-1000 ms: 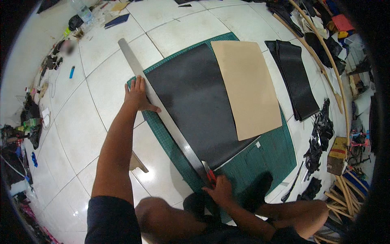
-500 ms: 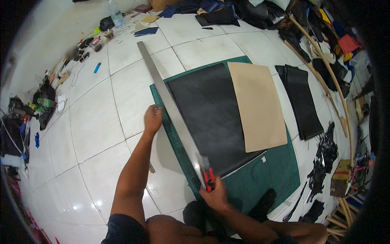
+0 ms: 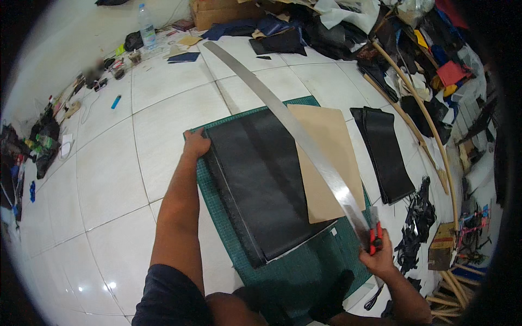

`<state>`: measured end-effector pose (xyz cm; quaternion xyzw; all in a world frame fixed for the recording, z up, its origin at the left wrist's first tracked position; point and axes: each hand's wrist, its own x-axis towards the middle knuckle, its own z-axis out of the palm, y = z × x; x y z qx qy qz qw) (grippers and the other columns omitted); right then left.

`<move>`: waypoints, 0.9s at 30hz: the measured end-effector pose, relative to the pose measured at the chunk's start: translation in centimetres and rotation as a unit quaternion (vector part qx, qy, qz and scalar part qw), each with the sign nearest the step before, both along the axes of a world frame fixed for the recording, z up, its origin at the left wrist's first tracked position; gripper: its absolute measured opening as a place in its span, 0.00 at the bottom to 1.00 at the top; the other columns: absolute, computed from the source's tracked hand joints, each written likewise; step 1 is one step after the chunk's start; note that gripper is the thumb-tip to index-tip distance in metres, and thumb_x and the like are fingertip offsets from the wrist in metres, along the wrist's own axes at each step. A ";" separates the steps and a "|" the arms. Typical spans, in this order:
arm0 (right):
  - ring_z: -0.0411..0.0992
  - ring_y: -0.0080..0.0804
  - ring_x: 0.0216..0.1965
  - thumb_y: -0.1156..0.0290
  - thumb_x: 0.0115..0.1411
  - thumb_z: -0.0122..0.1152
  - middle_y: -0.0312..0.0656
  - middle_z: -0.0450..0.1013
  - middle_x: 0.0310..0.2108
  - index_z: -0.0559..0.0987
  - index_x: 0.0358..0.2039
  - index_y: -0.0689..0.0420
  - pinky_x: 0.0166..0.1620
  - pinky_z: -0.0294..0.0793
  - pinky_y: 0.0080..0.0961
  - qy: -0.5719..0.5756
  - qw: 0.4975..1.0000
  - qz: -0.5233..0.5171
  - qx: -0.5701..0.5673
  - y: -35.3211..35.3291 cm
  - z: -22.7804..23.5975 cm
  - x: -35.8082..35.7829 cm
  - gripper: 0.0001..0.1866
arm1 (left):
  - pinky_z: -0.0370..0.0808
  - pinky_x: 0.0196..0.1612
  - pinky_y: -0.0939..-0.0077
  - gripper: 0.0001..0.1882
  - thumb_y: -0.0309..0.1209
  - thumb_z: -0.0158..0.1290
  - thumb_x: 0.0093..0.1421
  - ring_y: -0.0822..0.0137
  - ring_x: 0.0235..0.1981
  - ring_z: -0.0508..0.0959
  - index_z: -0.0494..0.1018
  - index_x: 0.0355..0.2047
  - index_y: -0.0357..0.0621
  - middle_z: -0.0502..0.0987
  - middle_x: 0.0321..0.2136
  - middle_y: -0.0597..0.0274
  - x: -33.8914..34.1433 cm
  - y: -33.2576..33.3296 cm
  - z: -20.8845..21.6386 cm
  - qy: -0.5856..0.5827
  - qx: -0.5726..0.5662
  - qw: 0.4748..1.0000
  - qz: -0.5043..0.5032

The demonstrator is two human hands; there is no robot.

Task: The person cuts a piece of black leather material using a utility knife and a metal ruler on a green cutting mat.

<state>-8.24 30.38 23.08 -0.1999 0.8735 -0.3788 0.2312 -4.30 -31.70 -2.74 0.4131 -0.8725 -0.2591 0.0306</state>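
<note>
A black leather-like sheet (image 3: 255,179) lies on a green cutting mat (image 3: 326,261), with a thin line running along its left side. At the sheet's far left corner, my left hand (image 3: 197,144) is closed on the edge; its fingertips are partly hidden. My right hand (image 3: 379,258), at the right, grips a long metal ruler (image 3: 304,141) by its near end together with a red and black utility knife (image 3: 376,237). The ruler slants over the sheet and a beige rectangular panel (image 3: 326,163) that lies on the sheet's right part.
Folded black pieces (image 3: 383,152) lie right of the mat, beside a heap of thin black strips (image 3: 416,223). Wooden poles (image 3: 429,108) and piled scraps stand further right. A water bottle (image 3: 147,27) and a blue lighter (image 3: 116,101) are on the tiled floor.
My right hand has carried the ruler and knife rightward, off the sheet's left edge. My left hand has moved from beside the mat's left edge to the sheet's far left corner.
</note>
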 end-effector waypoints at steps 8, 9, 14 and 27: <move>0.65 0.22 0.35 0.83 0.49 0.65 0.36 0.63 0.35 0.61 0.45 0.57 0.40 0.69 0.23 0.012 0.997 -0.053 0.054 5.5 0.9 -0.2 0.27 | 0.73 0.52 0.61 0.28 0.31 0.59 0.48 0.44 0.48 0.75 0.70 0.50 0.36 0.73 0.46 0.38 0.3 0.7 2.1 0.093 0.101 0.990 0.043; 0.65 0.22 0.35 0.83 0.49 0.65 0.35 0.63 0.35 0.61 0.46 0.57 0.40 0.68 0.22 0.016 0.998 -0.045 0.045 5.4 0.1 -0.1 0.27 | 0.73 0.51 0.62 0.27 0.31 0.59 0.48 0.47 0.46 0.77 0.70 0.50 0.36 0.76 0.43 0.40 1.3 -0.3 1.6 0.115 0.129 0.983 0.059; 0.67 0.25 0.38 0.84 0.49 0.64 0.37 0.64 0.37 0.61 0.50 0.58 0.43 0.69 0.24 -0.023 0.996 -0.090 0.006 5.1 -1.9 0.8 0.30 | 0.74 0.41 0.68 0.21 0.29 0.57 0.48 0.60 0.34 0.77 0.73 0.45 0.37 0.77 0.33 0.52 3.4 2.1 4.5 0.186 0.184 0.965 0.035; 0.69 0.24 0.35 0.83 0.49 0.60 0.37 0.67 0.35 0.63 0.46 0.57 0.40 0.72 0.24 0.075 0.995 -0.002 0.058 3.0 0.8 -2.4 0.24 | 0.68 0.30 0.81 0.15 0.25 0.49 0.48 0.76 0.26 0.71 0.74 0.38 0.41 0.71 0.24 0.68 22.4 3.2 13.2 0.398 0.289 0.868 0.074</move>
